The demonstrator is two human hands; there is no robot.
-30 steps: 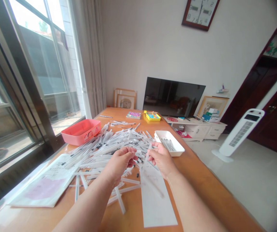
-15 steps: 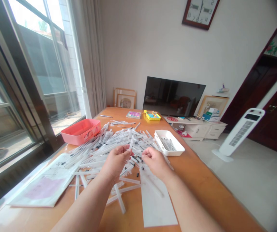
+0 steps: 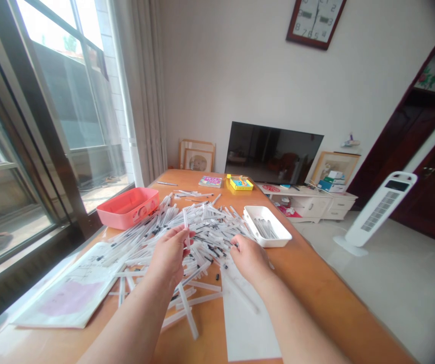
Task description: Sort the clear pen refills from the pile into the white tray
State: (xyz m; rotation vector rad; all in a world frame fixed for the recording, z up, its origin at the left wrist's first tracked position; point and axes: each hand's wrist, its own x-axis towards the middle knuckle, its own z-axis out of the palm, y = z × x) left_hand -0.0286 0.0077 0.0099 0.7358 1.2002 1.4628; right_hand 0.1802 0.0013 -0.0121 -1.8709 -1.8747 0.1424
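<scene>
My left hand [image 3: 170, 253] is closed around a translucent white pen barrel [image 3: 186, 220], which points up from the fingers. To its right, my right hand [image 3: 251, 257] is held in a pinch at the edge of the pile; what is between the fingertips, if anything, is too small to make out. Between and beyond both hands spreads a heap of pen barrels [image 3: 202, 217], many of them frosted white, with dark pieces among them. One small black piece [image 3: 217, 277] lies apart on the table. Beneath my right forearm is a white sheet [image 3: 250, 328] with a loose barrel on it.
A red plastic basket [image 3: 126, 205] stands at the left of the heap. The white tray [image 3: 284, 235] on the right holds several grey-looking pen parts. A booklet [image 3: 66, 293] lies at the near left. A yellow box [image 3: 241, 185] and a purple book [image 3: 210, 181] sit at the far end.
My left hand has moved left with the pen barrel, away from the right hand. My right hand has shifted slightly right, so the gap between them is wider.
</scene>
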